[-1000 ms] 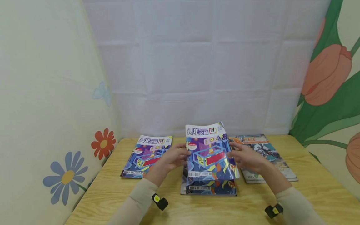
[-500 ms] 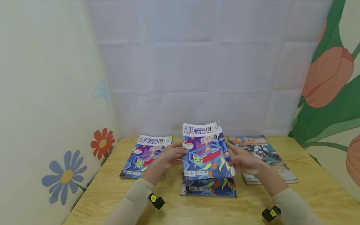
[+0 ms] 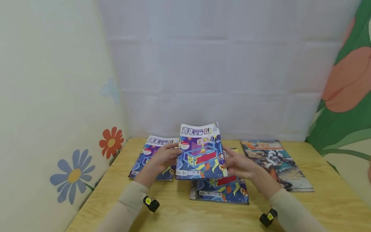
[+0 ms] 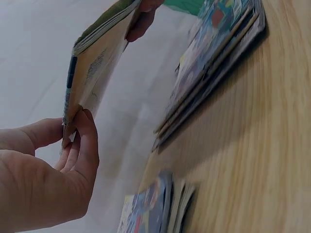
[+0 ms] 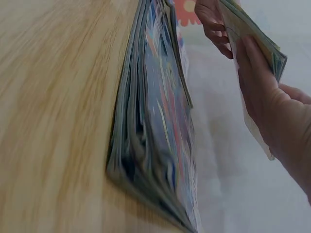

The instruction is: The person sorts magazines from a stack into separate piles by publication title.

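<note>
Head view, left to right: I see a lone magazine flat on the counter, then my left hand pinching the left edge of the lifted magazine, thumb on the cover and fingers curled behind. My right hand grips its right edge the same way. It hangs in the air, above and a little left of the centre stack, clear of it. A robot-cover magazine lies furthest right. I judge the carry goes best with both edges held evenly so the pages do not sag or fan. Its cover faces me, title uppermost and tilted away, barcode edge nearest; the long axis runs from me toward the wall.
</note>
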Tool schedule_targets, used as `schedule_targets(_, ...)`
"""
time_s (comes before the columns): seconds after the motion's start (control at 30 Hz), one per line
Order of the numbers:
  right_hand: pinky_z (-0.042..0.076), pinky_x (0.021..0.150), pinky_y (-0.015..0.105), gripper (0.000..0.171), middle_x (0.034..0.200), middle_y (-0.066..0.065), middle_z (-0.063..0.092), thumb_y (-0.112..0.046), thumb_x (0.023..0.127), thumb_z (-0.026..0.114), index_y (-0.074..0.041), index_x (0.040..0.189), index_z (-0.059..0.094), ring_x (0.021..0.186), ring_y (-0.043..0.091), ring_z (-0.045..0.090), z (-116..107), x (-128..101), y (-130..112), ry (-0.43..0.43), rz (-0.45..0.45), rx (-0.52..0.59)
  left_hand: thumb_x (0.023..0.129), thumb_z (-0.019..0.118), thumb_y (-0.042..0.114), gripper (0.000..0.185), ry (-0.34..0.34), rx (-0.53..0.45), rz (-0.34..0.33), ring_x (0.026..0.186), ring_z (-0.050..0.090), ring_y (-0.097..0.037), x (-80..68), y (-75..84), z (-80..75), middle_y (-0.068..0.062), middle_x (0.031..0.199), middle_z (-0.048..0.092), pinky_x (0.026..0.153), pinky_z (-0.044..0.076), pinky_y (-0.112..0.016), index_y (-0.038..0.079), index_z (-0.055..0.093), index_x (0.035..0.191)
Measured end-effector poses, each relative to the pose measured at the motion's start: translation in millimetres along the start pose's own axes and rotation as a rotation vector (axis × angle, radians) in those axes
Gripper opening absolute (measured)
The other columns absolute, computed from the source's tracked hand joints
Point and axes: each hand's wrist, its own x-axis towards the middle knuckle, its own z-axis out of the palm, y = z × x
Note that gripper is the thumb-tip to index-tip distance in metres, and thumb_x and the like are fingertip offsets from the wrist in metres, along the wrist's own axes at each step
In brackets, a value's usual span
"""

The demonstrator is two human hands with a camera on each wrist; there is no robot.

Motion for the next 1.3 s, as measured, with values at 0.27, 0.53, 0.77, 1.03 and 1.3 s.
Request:
schedule_targets(0.27,0.045,0.101,0.053,0.1,0.159,0.031,0.023,0.025,0.088,0.034,-0.029,0.165,-0.001,0.133,0.049,0.044,24.8,40.5,6.7,0.082,0.042,0.048,0.096,0.072,0.013,0.057,0.067,-0.026,-0.019,0.108,0.064,-0.026,7.8,4.2,-38.2,-0.02,0.134,0.06,0.089,0.056,-0.041,0.007,0.05,0.149)
schedule_targets(0.53,0.044,0.102,0.057,0.101,0.157,0.031,0.028,0.026,0.085,0.037,-0.027,0.165,0.005,0.139,0.052,0.035,46.8,81.6,21.1,0.242,0.073,0.059,0.096,0.071,0.01,0.059,0.144,-0.023,-0.044,0.095,0.066,-0.019,18.7,0.4,-78.1,-0.02,0.13,0.061,0.081,0.058,-0.034,0.002,0.048,0.15)
schedule_targets(0.77,0.043,0.103,0.058,0.1,0.155,0.034,0.029,0.027,0.083,0.036,-0.017,0.165,0.0,0.137,0.051,0.038,62.4,123.1,40.2,0.31,0.081,0.008,0.096,0.072,0.019,0.061,0.247,0.086,-0.071,0.115,0.057,-0.031,21.7,5.1,-107.5,-0.025,0.146,0.049,0.087,0.055,-0.037,0.008,0.049,0.152)
schedule_targets(1.03,0.042,0.105,0.054,0.087,0.152,0.034,0.035,0.028,0.085,0.034,-0.005,0.162,0.012,0.137,0.049,0.039,76.9,154.0,60.2,0.289,0.107,-0.012,0.1,0.065,0.024,0.053,0.316,0.229,-0.083,0.111,0.056,-0.03,18.2,5.2,-132.3,-0.023,0.142,0.052,0.085,0.053,-0.036,0.01,0.052,0.15)
schedule_targets(1.3,0.046,0.101,0.056,0.086,0.148,0.032,0.042,0.028,0.083,0.037,-0.003,0.161,0.018,0.133,0.05,0.044,85.3,170.9,73.0,0.336,0.107,-0.038,0.102,0.063,0.022,0.05,0.342,0.253,-0.135,0.114,0.057,-0.033,17.8,3.7,-150.8,-0.022,0.142,0.053,0.087,0.053,-0.039,0.009,0.053,0.149)
